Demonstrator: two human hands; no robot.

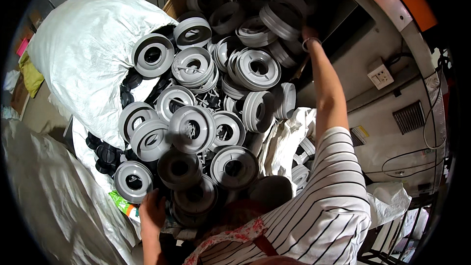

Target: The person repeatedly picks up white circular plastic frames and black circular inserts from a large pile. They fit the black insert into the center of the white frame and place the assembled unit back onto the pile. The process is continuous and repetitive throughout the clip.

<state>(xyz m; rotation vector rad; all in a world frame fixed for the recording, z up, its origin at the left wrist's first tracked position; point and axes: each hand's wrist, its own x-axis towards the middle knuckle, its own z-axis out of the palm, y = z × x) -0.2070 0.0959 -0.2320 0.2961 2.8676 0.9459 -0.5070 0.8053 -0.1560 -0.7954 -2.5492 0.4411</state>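
Note:
A large heap of round grey plastic rings [193, 128], flanged and open in the middle, lies in front of me. My right hand [308, 34] is stretched far out to the upper right, in shadow. It is closed at the right edge of a tilted grey ring [279, 21]; its fingertips are hardly visible. At the lower left, my left hand [152, 210] is beside a grey ring with a dark centre [133, 182], its fingers loosely apart near the ring's lower rim. Some rings hold thin pale strips.
A bulging white woven sack [93, 54] stands at the left, with small black parts [105, 156] by its mouth. Another white sack [289, 145] lies right of the heap. A grey machine panel with a socket [379, 74] and cables runs along the right.

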